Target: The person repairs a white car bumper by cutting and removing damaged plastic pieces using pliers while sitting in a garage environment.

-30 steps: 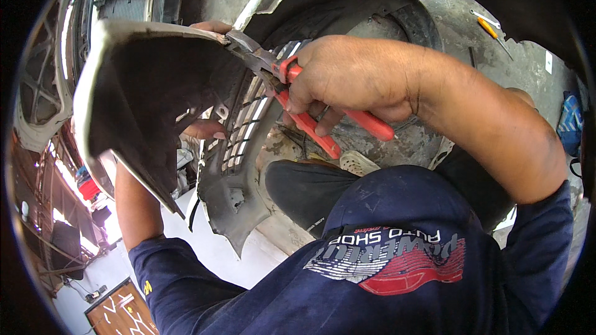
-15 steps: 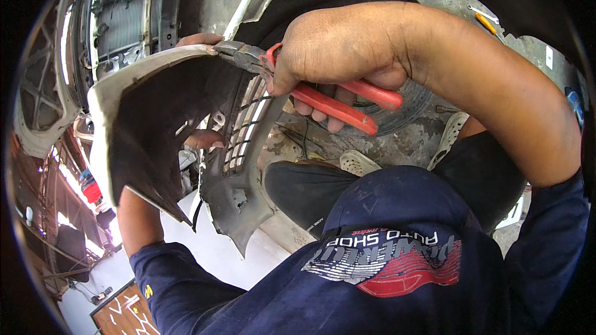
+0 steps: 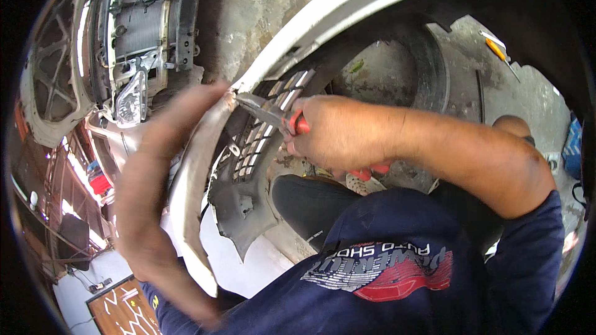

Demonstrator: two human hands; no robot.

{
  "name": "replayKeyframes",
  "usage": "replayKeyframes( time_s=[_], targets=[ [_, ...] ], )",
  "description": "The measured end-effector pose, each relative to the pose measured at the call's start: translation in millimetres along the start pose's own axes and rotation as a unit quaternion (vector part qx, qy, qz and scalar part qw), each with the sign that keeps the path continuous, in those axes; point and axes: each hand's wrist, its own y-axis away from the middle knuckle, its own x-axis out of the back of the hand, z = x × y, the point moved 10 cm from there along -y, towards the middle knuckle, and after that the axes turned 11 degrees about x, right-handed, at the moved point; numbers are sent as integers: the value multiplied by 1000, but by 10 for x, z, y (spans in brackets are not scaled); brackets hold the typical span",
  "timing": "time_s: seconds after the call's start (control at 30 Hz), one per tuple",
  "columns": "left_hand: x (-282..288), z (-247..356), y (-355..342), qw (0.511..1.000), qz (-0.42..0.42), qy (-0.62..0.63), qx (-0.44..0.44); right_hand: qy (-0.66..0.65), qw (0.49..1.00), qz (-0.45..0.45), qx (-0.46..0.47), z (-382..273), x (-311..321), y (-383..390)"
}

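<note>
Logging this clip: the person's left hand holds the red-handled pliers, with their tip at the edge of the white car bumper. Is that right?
Not quite; the side is wrong. The head view shows the right hand holding the red-handled pliers, with their tip at the edge of the white car bumper.

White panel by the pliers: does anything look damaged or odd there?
Yes: the white panel kinks sharply at the tip of the red-handled pliers, and its edge there looks rough and discoloured, unlike the smoother stretch above. Whether it is cracked is unclear.
</note>
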Motion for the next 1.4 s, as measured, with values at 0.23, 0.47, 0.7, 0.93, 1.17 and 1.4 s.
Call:
replayKeyframes(
  time_s=[0.23, 0.47, 0.7, 0.93, 1.17, 1.4],
  targets=[
    [-414, 352, -61, 972, -173, -135, -80, 65, 979, 100, 164, 20, 120, -75],
    [-453, 357, -111, 974, -143, -162, -63, 92, 987, 48, 125, 268, 137, -75],
    [-455, 208, -113, 990, -129, -24, -47, 64, 990, 63, 110, 227, 375, -98],
    [-447, 185, -78, 993, -101, -30, -47, 144, 980, -4, 139, 62, 234, -109],
    [-407, 129, -108, 994, -87, 6, -64, 8, 990, 37, 136, 241, 111, -160],
    [-406, 55, -127, 991, -19, 129, 41, -17, 978, 105, 177, 274, 60, -286]
  ],
)
